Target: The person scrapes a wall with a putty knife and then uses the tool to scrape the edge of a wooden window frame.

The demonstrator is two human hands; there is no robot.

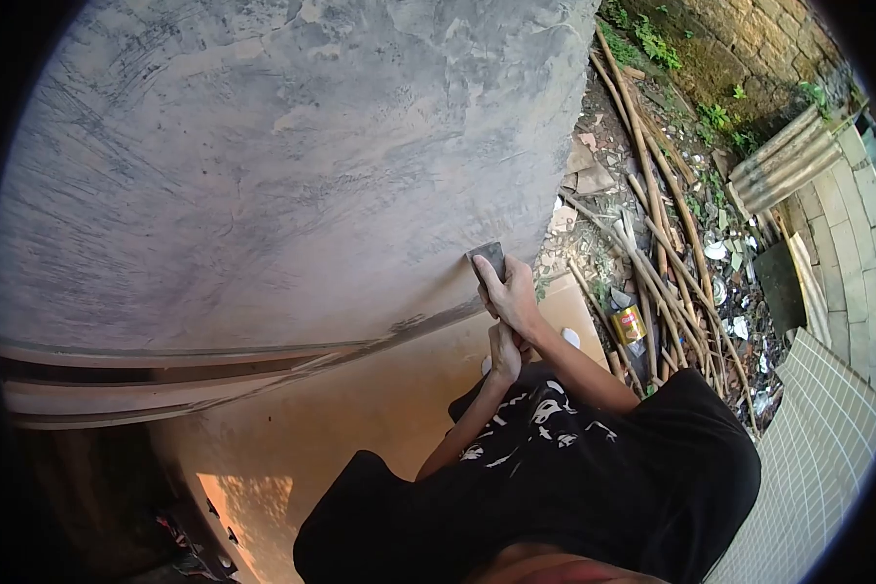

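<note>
My right hand [512,300] grips a dark grey sanding block [488,257], its thumb lying along the near face. The block meets the grey plastered wall [292,175] near its lower right part. Close below, my left hand [504,352] is closed against the heel of my right hand. Whatever lies inside its fingers is hidden. Scratches and pale, dusty patches cover the wall's surface. Along the wall's bottom runs a ledge [263,365] with a dark groove.
I am above a tan board [360,419]. To the right lie bamboo poles [652,224], rubble and a yellow can [630,325]. Farther right are a corrugated sheet [786,159], a block wall [852,234] and a tiled surface [818,438]. A mossy stone wall [749,49] stands beyond.
</note>
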